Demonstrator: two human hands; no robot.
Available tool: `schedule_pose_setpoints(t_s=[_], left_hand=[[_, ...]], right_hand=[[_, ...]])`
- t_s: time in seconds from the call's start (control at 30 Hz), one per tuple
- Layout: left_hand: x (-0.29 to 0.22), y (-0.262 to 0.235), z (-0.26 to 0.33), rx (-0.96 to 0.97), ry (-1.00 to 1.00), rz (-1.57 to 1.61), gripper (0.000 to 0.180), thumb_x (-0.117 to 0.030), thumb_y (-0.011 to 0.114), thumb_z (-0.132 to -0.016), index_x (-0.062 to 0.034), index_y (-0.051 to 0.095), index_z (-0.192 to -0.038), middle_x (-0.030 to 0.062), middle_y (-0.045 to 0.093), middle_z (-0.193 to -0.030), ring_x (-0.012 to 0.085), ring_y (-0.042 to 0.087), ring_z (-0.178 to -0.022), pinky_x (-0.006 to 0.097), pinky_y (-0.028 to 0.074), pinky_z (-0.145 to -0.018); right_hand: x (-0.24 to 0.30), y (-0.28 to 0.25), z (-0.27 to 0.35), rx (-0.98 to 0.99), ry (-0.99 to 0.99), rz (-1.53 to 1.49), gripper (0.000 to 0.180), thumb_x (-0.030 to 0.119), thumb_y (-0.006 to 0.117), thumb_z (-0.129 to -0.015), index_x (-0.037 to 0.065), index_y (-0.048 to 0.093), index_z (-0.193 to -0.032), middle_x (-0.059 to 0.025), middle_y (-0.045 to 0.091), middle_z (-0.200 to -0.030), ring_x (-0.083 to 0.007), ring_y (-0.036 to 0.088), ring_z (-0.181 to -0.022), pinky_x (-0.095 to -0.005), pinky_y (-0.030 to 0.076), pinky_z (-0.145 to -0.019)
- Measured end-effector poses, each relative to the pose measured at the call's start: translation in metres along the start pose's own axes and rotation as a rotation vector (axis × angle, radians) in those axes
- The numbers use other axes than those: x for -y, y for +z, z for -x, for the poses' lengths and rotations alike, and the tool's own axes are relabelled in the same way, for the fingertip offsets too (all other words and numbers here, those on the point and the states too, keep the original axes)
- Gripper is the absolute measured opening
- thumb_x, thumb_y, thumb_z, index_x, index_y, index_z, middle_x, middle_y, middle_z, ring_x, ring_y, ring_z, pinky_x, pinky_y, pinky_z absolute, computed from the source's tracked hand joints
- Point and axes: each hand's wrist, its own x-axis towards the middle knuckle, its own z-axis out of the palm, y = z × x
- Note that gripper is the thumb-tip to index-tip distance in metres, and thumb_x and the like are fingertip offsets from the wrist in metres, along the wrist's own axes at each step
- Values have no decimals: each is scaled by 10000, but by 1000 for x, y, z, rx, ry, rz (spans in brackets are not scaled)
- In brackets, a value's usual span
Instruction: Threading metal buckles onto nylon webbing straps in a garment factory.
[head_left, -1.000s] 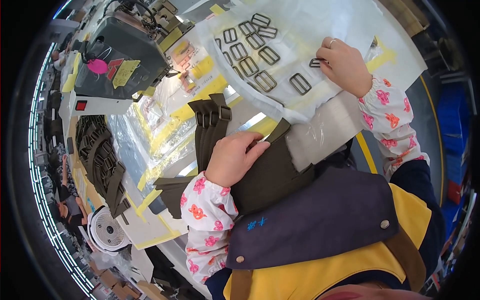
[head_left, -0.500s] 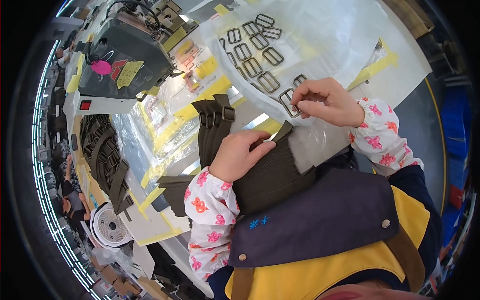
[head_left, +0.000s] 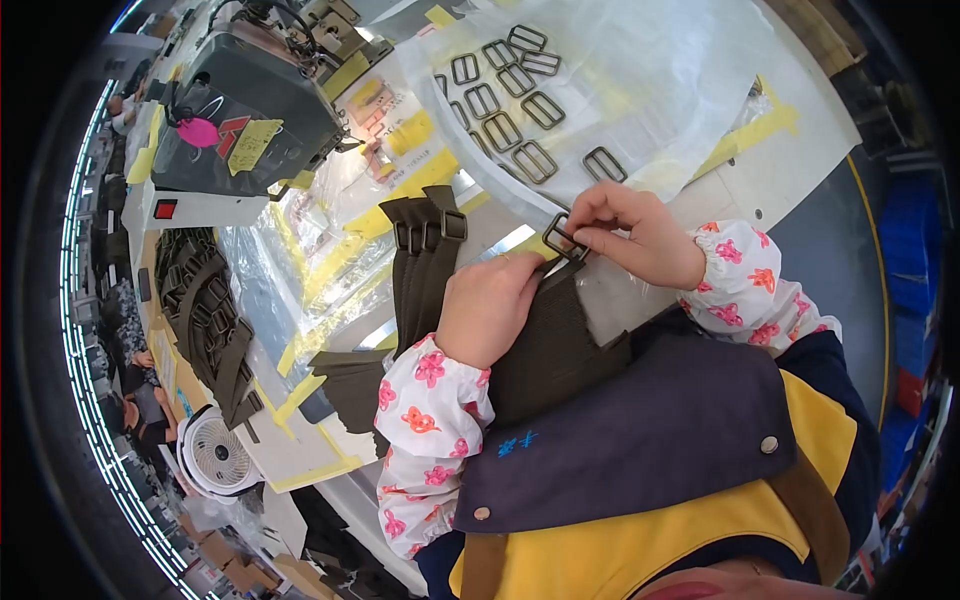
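Nearest, a yellow-and-navy apron point(head_left: 640, 470) and floral sleeves point(head_left: 432, 420). Just beyond, left hand point(head_left: 487, 308) pressed flat, fingers together, on dark olive webbing point(head_left: 545, 350) at the table edge. Right hand point(head_left: 632, 232) just beside it, thumb and fingertips pinched on a dark metal buckle point(head_left: 563, 238) right at the webbing's upper end, touching the strap. Left of the hands, a bundle of finished straps point(head_left: 425, 262) with buckles fitted at their far ends, lying across yellow-taped clear plastic point(head_left: 300, 290). Farther left, a heap of more straps point(head_left: 205, 320) and a small white fan point(head_left: 217, 460) near the edge. Beyond the right hand, loose buckles point(head_left: 515, 100) spread in rows on a clear sheet point(head_left: 660, 90). Farthest, a grey sewing machine point(head_left: 255, 110) with pink and yellow tags.
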Motion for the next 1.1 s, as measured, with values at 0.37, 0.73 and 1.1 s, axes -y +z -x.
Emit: schedule_pose_setpoints(t_s=[0.37, 0.73, 1.1], left_hand=[[7, -23, 15, -273, -99, 543, 166, -96, 498, -885, 13, 535, -1004, 51, 591, -824, 92, 524, -735, 217, 424, -688], [-4, -24, 26, -381, 66, 250, 189, -44, 624, -761, -35, 588, -946, 79, 569, -836, 189, 531, -699, 262, 427, -666], [13, -20, 46, -376, -227, 351, 99, -82, 615, -793, -4, 582, -844, 102, 567, -659, 204, 536, -562, 283, 424, -540]], right_hand=[[23, 12, -35, 7, 132, -429, 190, 23, 503, -862, -19, 486, -1047, -70, 607, -864, -80, 563, -719, -208, 473, -609], [29, 39, -42, 109, 252, -321, 166, 66, 563, -832, -3, 550, -982, -47, 609, -797, -92, 572, -631, -213, 472, -557], [3, 50, -68, 307, 329, -143, 112, 69, 534, -796, -5, 482, -864, -54, 567, -649, -91, 565, -555, -209, 429, -487]])
